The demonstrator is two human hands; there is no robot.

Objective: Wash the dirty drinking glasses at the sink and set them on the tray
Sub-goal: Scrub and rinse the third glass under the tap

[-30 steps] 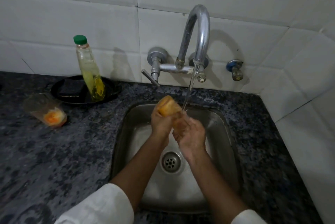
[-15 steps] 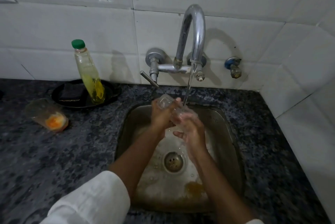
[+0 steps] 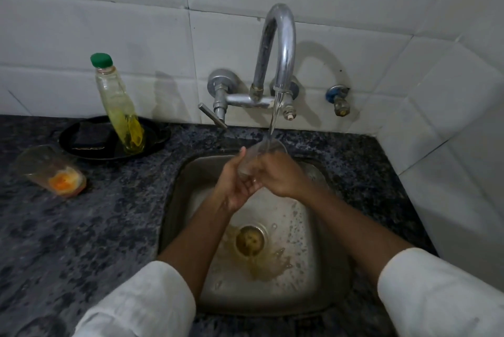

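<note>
1. We hold a clear drinking glass [image 3: 260,156] between both hands over the back of the sink [image 3: 177,200], directly under the stream from the tap [image 3: 281,45]. Its long axis tilts up and away from us, mouth toward the water.
2. Our left hand [image 3: 234,186] cups the glass from below and the left, fingers curled around its base; our right hand [image 3: 281,176] closes over it from the right. Both hands touch it, so neither is nearer.
3. A second glass [image 3: 51,171], with orange residue at its bottom, lies tipped on the counter [image 3: 109,227] well to the left, on the left hand's side.
4. Behind it, a black dish [image 3: 81,146] carries a dark sponge [image 3: 91,135] and a soap bottle [image 3: 120,107] leaning toward the wall.
5. We see no tray, so we cannot tell which way the rinsed glass must travel.
6. Yellowish water pools around the drain [image 3: 249,240]; nothing stands between our hands and the counter on either side.
</note>
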